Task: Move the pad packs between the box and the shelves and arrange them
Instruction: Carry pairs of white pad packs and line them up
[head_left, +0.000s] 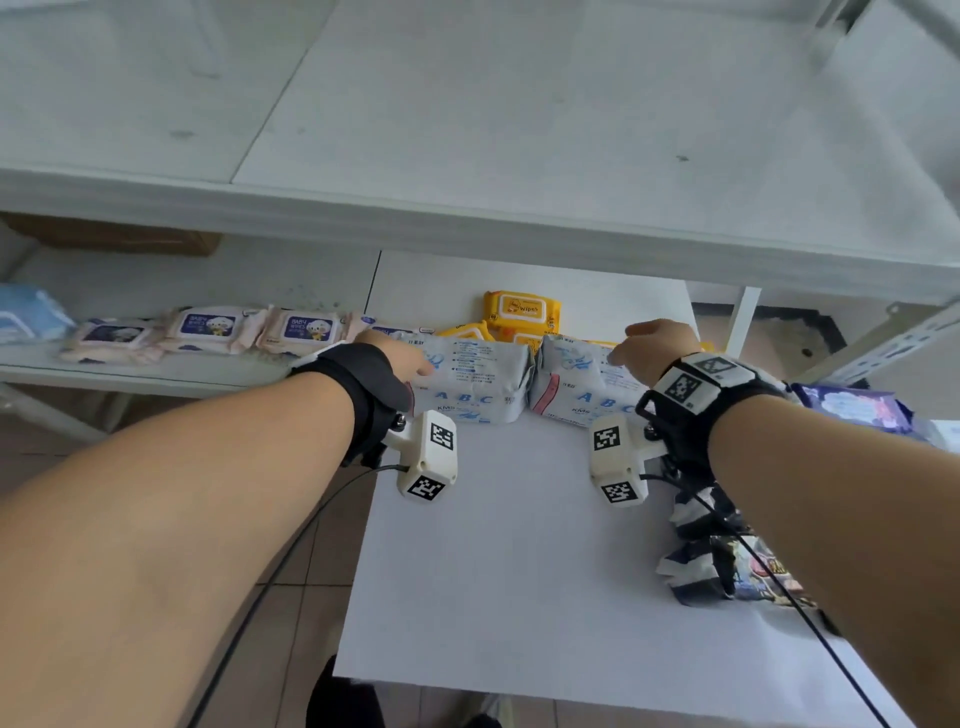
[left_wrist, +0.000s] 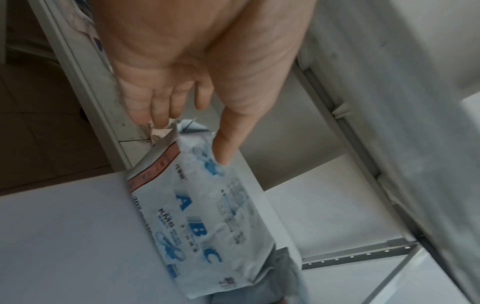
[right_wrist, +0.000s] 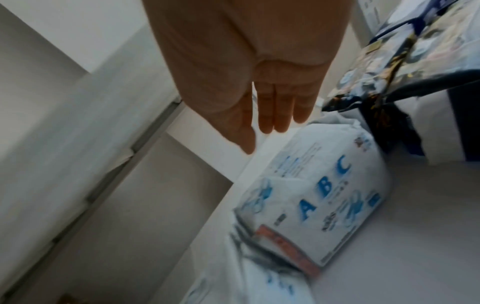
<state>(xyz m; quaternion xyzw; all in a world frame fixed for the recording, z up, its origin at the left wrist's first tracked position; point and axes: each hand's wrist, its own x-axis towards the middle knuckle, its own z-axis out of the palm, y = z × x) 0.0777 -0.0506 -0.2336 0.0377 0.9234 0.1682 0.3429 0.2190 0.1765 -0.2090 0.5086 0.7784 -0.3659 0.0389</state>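
Observation:
Two white pad packs printed with blue "ABC" lie side by side on a white tabletop (head_left: 519, 545), under the shelf. My left hand (head_left: 410, 358) is at the left pack (head_left: 470, 382). In the left wrist view its thumb lies straight on top of that pack (left_wrist: 207, 216), with the other fingers (left_wrist: 161, 119) loose at the pack's far end. My right hand (head_left: 649, 348) hovers over the right pack (head_left: 582, 384). From the right wrist its fingers (right_wrist: 272, 123) are straight and just clear of the pack (right_wrist: 319, 197).
Yellow wipes packs (head_left: 522, 309) sit right behind the two pad packs. Baby wipes packs (head_left: 208, 327) line the low shelf at left. Dark printed packs (head_left: 727, 561) and a purple pack (head_left: 852, 405) lie at right. The upper shelf edge (head_left: 467, 218) hangs overhead.

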